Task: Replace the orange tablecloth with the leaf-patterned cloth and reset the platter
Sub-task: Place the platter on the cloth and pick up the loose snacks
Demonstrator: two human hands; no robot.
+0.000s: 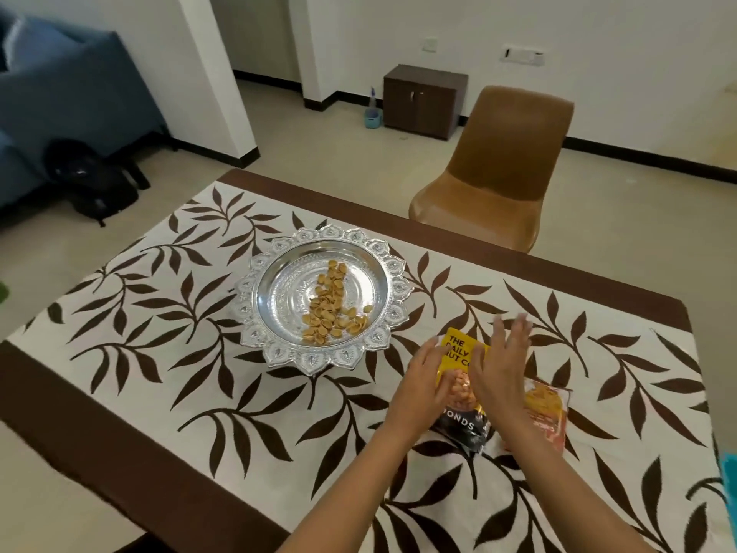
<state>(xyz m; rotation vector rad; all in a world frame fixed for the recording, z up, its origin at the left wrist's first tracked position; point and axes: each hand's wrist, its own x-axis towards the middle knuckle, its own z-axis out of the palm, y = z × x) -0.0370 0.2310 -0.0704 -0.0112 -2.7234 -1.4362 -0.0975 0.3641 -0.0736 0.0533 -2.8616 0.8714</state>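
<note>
**Platter is set; the loose packets are the risk**

The cream, brown leaf-patterned cloth [159, 321] already covers the table, and the round embossed silver platter [393, 269] sits on it, ahead and to the left of our left hand [424, 383]. A scatter of tan nut pieces [331, 305] lies in the platter's bowl. No orange tablecloth is in view.

Our left hand holds the left edge of the yellow-and-black nut pouch [458, 349], fingers curled onto it and thumb on its face. Our right hand [498, 369] is spread over the pouch's right side with straight fingers. It is blurred, so we cannot tell whether it presses the pouch or only hovers above it. Just beyond the right wrist lies a clear orange snack packet [546, 409], partly under the pouch.

What could go wrong, as we judge it:
- If the pouch is open, a one-sided grip could tip it and spill nuts on the fresh cloth.
- Dragging the pouch could carry the orange snack packet along and wrinkle the cloth.
- A careless sweep toward the platter could knock its rim and scatter the nut pieces.
</note>
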